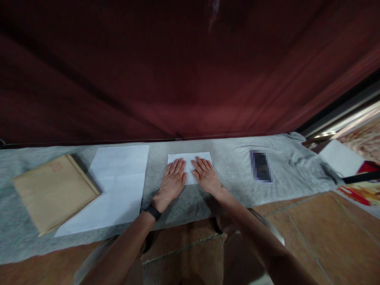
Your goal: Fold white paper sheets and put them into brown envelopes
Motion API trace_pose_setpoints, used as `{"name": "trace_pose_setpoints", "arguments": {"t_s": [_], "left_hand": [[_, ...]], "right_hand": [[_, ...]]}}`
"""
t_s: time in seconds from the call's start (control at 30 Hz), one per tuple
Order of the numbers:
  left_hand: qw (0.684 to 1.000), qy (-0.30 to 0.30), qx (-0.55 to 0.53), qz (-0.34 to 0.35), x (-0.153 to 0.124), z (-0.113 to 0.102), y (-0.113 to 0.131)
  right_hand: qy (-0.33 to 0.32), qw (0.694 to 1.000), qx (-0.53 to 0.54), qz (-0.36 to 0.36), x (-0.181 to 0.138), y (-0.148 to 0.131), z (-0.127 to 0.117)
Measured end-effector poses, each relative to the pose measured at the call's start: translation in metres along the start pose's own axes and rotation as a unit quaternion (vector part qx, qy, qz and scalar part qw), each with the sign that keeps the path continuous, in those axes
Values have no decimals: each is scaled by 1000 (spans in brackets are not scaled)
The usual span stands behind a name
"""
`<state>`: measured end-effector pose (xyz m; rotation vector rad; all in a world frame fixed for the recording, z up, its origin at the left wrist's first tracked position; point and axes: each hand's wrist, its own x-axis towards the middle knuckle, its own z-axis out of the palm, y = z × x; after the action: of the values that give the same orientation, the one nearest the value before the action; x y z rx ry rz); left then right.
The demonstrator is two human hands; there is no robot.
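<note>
A small white sheet of paper (190, 158) lies flat on the grey cloth (231, 158) in front of me. My left hand (174, 179) rests palm down on its left part, fingers stretched out, a dark band around the wrist. On the right part lies my right hand (206, 175), also flat with its fingers extended. Between the two hands a strip of the paper shows; the rest is hidden under the palms. Neither hand grips anything.
To the left a large white sheet (121, 182) lies partly under a brown paper envelope (55, 190). A phone-like dark rectangle (261, 166), blurred out, is on the right. A dark red surface (190, 79) rises behind the cloth. Tiled floor (308, 229) shows below.
</note>
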<state>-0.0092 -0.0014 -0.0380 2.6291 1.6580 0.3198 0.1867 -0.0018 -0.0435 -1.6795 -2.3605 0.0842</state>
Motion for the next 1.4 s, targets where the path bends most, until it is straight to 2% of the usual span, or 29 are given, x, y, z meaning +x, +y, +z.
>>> {"name": "trace_pose_setpoints", "arguments": {"t_s": [0.3, 0.73, 0.8, 0.87, 1.0, 1.2, 1.4], "left_hand": [[997, 9, 17, -71, 8, -5, -13], [996, 22, 21, -83, 8, -8, -19], [997, 37, 6, -68, 10, -7, -13], [999, 39, -17, -23, 12, -6, -5], [998, 9, -42, 42, 10, -2, 10], [999, -1, -32, 43, 8, 0, 13], [999, 3, -25, 33, 11, 4, 12]], "right_hand": [[0, 1000, -4, 29, -4, 10, -2], [-35, 996, -13, 78, -15, 33, -13], [-43, 996, -14, 83, -14, 33, -16], [-48, 995, -15, 85, -14, 32, -18], [-44, 995, -16, 85, -11, 30, -20], [-17, 997, 9, 70, -1, 22, -19], [-11, 998, 58, -8, 15, -2, -4]]}}
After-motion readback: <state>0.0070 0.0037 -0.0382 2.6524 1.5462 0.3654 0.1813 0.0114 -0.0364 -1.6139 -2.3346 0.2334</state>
